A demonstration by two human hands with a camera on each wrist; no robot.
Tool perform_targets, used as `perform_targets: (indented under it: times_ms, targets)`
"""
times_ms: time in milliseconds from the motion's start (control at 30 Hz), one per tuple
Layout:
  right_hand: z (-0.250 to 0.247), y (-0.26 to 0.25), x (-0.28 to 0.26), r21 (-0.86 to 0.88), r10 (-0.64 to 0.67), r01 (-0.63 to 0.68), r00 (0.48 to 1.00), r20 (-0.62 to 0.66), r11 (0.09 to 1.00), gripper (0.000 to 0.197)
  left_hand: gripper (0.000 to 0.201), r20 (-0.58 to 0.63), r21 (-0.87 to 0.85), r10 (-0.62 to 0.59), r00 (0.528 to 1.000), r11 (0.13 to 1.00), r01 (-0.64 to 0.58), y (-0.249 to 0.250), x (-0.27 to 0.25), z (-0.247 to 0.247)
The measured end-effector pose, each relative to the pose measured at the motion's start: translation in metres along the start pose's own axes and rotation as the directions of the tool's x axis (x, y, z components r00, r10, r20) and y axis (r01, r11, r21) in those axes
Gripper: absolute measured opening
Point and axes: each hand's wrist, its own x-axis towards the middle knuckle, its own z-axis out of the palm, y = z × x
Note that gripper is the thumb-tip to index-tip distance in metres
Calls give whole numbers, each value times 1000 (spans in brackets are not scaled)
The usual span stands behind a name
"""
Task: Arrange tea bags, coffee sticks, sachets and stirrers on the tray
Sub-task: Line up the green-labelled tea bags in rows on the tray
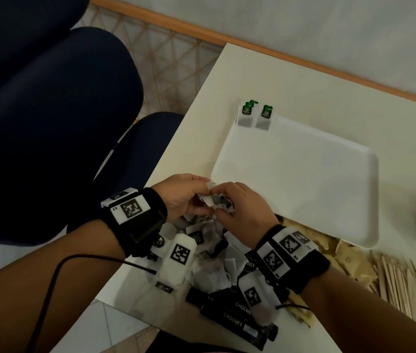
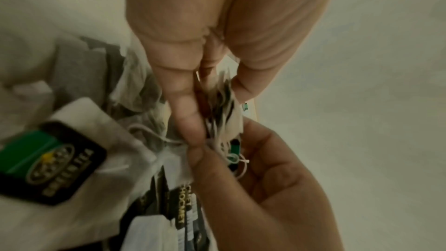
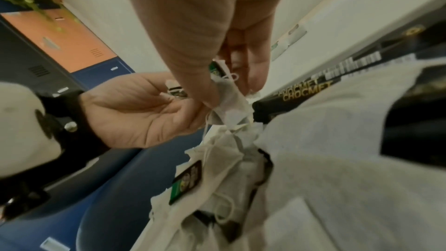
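Both hands meet above the table's near left corner and pinch a tangled clump of tea bags with strings and green tags. My left hand grips it from the left, my right hand from the right. In the left wrist view the left fingers squeeze the clump of bags. In the right wrist view the right fingers pinch a bag. The white tray lies beyond, with two green-tagged tea bags standing at its far left corner.
Under my wrists lies a loose tea bag pile, with black Chocmet sticks at the near edge. Brown sachets and wooden stirrers lie to the right. Dark blue chairs stand left of the table.
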Motion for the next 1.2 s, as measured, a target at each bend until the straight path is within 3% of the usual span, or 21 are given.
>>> perform_targets:
  times_ms: [167, 300, 400, 467, 500, 600, 633, 733, 900, 1067, 1200]
  targets:
    - [-15, 6, 5, 38, 94, -96, 994, 52, 995, 24, 29, -58, 190, 21, 998, 982, -9, 1, 0, -4]
    - [-27, 9, 10, 343, 235, -271, 961, 144, 899, 8, 48, -127, 306, 99, 987, 951, -56, 1, 6, -7]
    - [-35, 6, 11, 532, 247, -349, 935, 254, 772, 7, 84, -32, 256, 31, 999, 966, -22, -1, 8, -9]
    - [-39, 4, 12, 604, 208, -346, 935, 288, 718, 9, 89, 62, 252, 50, 997, 965, -64, 1, 3, -3]
    - [-39, 3, 13, 625, 191, -333, 939, 285, 706, 10, 85, 97, 243, 76, 992, 965, -98, 1, 1, -1]
    - [-43, 4, 14, 678, 178, -288, 957, 229, 676, 13, 37, 218, 98, 149, 964, 980, -174, 2, 3, 8]
    - [-44, 4, 14, 696, 190, -277, 961, 201, 662, 11, 32, 224, 70, 158, 962, 982, -178, 3, 2, 9]
    - [-50, 8, 14, 722, 248, -239, 964, 95, 650, 15, 26, 179, 58, 181, 967, 979, -194, 5, 5, 13]
    - [-58, 19, 12, 607, 303, -229, 953, -21, 761, 26, 18, 81, 52, 217, 973, 974, -221, 12, 15, 19]
    - [-54, 14, 11, 470, 242, -236, 969, 48, 851, 65, 19, 78, -1, 189, 979, 982, -190, 21, 19, 30]
    - [-51, 18, 18, 472, 257, -252, 965, 55, 845, 62, 25, 18, 34, 194, 981, 980, -195, 26, 25, 30]
